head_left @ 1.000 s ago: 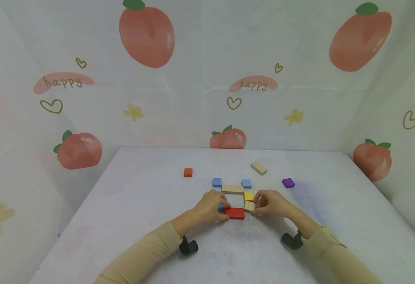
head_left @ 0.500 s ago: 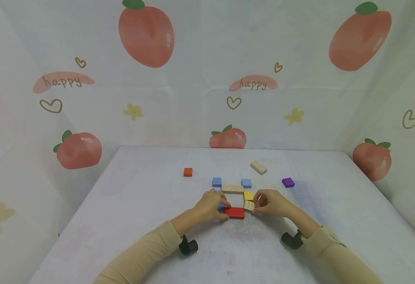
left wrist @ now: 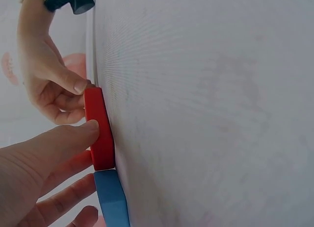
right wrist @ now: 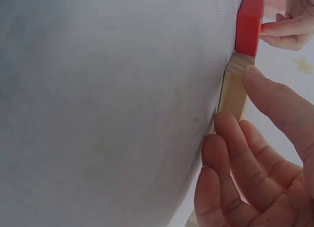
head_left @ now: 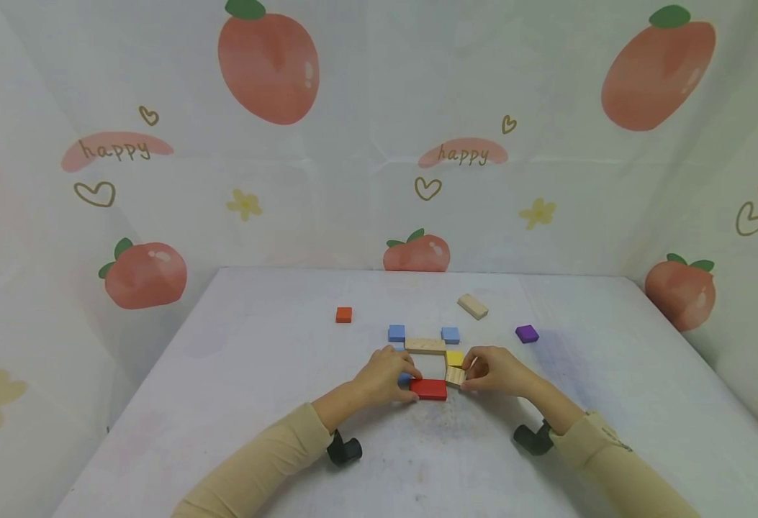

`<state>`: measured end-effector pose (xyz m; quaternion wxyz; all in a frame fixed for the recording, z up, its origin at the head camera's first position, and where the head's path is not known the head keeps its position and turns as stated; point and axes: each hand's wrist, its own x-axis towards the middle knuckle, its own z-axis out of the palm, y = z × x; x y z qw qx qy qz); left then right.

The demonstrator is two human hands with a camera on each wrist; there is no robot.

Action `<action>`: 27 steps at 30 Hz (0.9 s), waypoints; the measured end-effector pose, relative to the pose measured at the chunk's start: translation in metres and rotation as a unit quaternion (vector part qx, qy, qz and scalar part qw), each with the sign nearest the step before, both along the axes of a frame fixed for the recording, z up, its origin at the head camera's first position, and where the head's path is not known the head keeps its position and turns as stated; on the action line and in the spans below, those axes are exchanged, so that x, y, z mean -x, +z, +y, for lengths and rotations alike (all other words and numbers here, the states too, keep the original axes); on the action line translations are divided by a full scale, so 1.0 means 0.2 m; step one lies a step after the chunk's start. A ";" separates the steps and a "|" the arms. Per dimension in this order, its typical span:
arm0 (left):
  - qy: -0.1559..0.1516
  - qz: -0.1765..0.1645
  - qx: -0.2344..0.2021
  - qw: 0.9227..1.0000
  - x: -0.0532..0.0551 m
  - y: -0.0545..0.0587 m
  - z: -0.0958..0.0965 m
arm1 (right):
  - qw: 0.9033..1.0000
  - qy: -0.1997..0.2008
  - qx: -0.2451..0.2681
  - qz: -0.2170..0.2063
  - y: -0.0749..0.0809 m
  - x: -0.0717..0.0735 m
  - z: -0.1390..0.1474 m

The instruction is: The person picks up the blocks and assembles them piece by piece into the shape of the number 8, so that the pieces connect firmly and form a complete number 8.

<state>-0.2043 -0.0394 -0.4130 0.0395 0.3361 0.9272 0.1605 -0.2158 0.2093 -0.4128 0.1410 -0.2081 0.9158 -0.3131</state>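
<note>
My left hand [head_left: 379, 375] pinches the red rectangular block [head_left: 429, 389] between thumb and index finger at its left end. Against that end lies a blue block [left wrist: 112, 200], partly covered by the hand in the head view. Across from it, my right hand [head_left: 498, 370] holds a small plain wooden block [right wrist: 234, 92], thumb on its near end and fingers along its side. This block touches the red one's right end and sits slightly askew. Just behind it is a yellow block [head_left: 454, 358]. A long wooden block [head_left: 425, 346] spans the back of this rough ring.
Two blue blocks, left [head_left: 396, 333] and right [head_left: 450, 334], stand behind the long wooden block. Farther out lie an orange-red block [head_left: 343, 314], a loose wooden block [head_left: 472, 306] and a purple block [head_left: 527, 333]. A printed cloth [head_left: 353, 180] hangs behind the white table [head_left: 255, 338].
</note>
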 end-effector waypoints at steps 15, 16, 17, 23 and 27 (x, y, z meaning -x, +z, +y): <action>0.001 -0.004 0.001 1.000 0.00 -0.01 0.00 | 1.000 0.005 0.000 0.006 0.00 0.00 0.00; -0.001 -0.003 -0.003 1.000 0.00 -0.01 0.00 | 1.000 0.005 0.000 0.006 0.00 0.00 0.00; -0.003 -0.003 -0.005 1.000 0.00 -0.01 0.00 | 1.000 0.005 0.001 0.006 0.00 0.00 0.00; -0.008 0.002 -0.018 1.000 0.00 0.02 -0.02 | 1.000 0.002 0.000 0.002 0.00 0.00 0.00; 0.009 -0.015 -0.041 0.999 0.02 0.03 -0.04 | 1.000 0.002 -0.001 0.002 0.00 0.00 0.00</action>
